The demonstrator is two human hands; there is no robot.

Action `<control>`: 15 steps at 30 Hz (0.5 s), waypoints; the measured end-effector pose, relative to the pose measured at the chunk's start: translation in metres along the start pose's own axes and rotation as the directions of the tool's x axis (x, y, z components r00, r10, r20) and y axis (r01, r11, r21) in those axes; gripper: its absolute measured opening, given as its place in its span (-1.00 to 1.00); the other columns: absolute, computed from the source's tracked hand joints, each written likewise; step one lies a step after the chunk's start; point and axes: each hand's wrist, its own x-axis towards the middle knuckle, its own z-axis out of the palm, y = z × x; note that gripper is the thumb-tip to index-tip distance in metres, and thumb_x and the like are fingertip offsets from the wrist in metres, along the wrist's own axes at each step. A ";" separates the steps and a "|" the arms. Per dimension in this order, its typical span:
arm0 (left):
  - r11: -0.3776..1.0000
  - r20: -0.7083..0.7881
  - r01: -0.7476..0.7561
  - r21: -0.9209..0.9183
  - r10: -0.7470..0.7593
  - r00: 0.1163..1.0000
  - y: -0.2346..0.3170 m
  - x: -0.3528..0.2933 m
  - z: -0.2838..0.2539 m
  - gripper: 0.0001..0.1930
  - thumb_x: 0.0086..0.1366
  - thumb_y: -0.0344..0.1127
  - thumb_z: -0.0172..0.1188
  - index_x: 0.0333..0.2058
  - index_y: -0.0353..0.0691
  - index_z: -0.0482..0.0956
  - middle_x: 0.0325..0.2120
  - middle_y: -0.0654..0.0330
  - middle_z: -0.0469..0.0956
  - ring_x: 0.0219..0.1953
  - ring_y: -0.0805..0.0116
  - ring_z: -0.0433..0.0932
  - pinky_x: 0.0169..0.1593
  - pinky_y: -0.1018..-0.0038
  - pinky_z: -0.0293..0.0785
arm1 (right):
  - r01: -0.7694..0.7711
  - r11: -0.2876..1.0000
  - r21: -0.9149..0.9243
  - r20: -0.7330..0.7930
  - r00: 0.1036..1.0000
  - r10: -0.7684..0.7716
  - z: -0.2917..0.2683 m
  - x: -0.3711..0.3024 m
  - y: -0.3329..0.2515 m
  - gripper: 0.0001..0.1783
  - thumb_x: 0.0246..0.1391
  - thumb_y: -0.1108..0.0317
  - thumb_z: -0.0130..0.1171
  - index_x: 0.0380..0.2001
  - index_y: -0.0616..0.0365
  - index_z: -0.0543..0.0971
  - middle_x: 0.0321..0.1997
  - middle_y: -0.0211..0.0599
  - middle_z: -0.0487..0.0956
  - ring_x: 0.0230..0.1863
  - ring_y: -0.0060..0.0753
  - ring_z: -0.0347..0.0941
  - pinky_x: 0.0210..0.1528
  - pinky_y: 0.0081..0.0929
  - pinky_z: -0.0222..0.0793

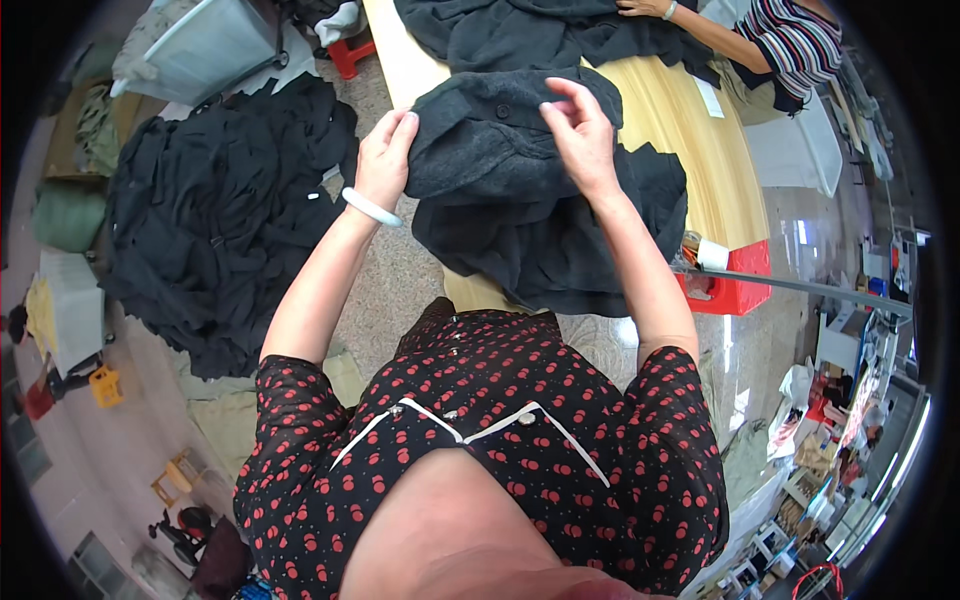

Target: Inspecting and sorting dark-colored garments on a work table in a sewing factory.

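plainly, left hand pinches dark garment.

The left hand's fingers partly disappear behind a charcoal, felt-like cloth garment with a round black button, so their full grip is hidden. Whether the right hand touches that fabric is hard to tell. Folds conceal the outline of the black cloth underneath, which covers part of the pale wood-grain tabletop. At upper right, the co-worker in a striped top is cut off by the picture's dark rim. Separate pieces cannot be made out in the black fabric heap; a tiny white object on it is too small to identify. Clutter along the right rim is too small and distorted to sort out.
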 end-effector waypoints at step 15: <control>0.929 0.255 -0.367 0.042 0.346 0.903 0.038 0.042 0.047 -0.71 -0.03 -0.27 0.13 -0.37 -0.36 0.38 -0.62 0.15 0.43 -0.53 0.48 0.40 -0.40 0.51 0.33 | 0.571 0.799 -0.188 0.081 0.820 -0.567 -0.042 0.089 -0.147 -0.70 -0.19 0.55 -0.20 -0.33 0.28 0.44 -0.45 -0.22 0.47 -0.33 -0.47 0.37 -0.21 -0.57 0.27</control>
